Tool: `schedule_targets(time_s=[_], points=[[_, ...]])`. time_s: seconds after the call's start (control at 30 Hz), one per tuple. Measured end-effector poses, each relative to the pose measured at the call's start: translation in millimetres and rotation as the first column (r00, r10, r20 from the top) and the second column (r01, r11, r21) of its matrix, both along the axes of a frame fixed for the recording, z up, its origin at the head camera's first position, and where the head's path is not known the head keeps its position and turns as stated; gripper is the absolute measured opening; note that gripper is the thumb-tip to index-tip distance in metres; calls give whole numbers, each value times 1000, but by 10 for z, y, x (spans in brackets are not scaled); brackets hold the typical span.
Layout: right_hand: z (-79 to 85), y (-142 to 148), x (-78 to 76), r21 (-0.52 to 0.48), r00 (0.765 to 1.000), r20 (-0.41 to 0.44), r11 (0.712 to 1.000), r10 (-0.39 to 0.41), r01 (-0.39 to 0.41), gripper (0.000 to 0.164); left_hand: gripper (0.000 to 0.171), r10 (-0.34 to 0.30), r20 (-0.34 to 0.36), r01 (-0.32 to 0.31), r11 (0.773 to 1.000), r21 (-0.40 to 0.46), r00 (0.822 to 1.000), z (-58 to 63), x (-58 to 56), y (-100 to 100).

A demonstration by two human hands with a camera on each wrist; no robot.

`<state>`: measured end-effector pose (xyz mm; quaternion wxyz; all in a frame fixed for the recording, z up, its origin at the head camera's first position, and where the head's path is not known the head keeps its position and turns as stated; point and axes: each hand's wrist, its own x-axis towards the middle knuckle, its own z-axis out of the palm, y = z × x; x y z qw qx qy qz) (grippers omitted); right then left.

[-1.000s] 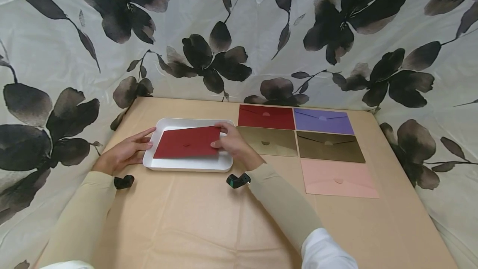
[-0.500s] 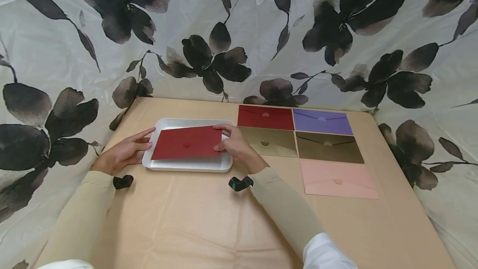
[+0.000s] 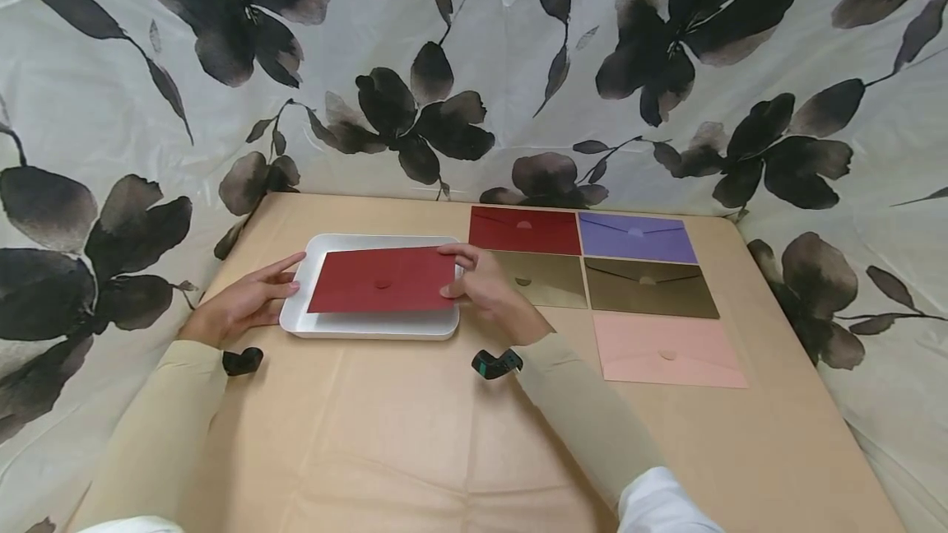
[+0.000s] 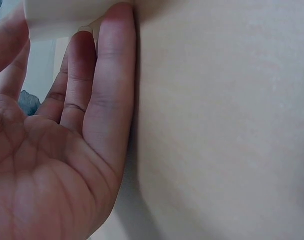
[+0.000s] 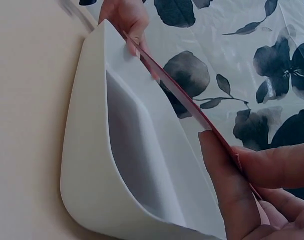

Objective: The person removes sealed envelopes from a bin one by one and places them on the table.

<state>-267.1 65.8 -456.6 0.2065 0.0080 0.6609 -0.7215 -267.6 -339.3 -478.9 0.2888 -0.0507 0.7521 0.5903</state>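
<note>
A red envelope (image 3: 381, 280) hangs tilted over the white tray (image 3: 370, 325). My right hand (image 3: 485, 282) pinches its right edge between thumb and fingers; the right wrist view shows the thumb (image 5: 227, 185) on the tray side of the envelope (image 5: 207, 122). My left hand (image 3: 248, 298) is at the tray's left end, thumb at the rim. In the left wrist view this hand (image 4: 56, 140) has its fingers fairly straight, with fingertips against the tray (image 4: 61, 17). The tray's floor is partly hidden behind the envelope.
To the right lie a dark red envelope (image 3: 522, 237), a purple one (image 3: 637, 241), a light gold one (image 3: 544, 282), a brown-gold one (image 3: 652, 290) and a pink one (image 3: 670, 348). A floral cloth (image 3: 533, 23) hangs behind the table (image 3: 385, 434).
My right hand and the red envelope have shifted slightly right, after a small dip to the left half a second ago. My left hand and the tray stay about where they were.
</note>
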Motion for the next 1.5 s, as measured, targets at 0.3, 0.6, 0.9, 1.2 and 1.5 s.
schedule_targets(time_s=[0.3,0.6,0.9,1.2,1.5], points=[[26,157,19,-20,1000,1,1000,11,-11,72,77,-7,-10,7,1000,-31,1000,7,0,9],[58,256,55,-41,1000,13,999,10,-9,71,78,-12,-4,11,998,-61,1000,-5,-31,2],[55,369,93,-54,1000,5,998,17,-17,71,76,-6,2,6,998,-69,1000,3,-24,28],[45,535,150,-102,999,-5,993,50,-50,75,76,-4,1,4,996,-85,1000,5,-10,25],[45,688,173,-86,999,-3,996,40,-40,74,75,-8,4,8,996,-89,1000,-3,-31,23]])
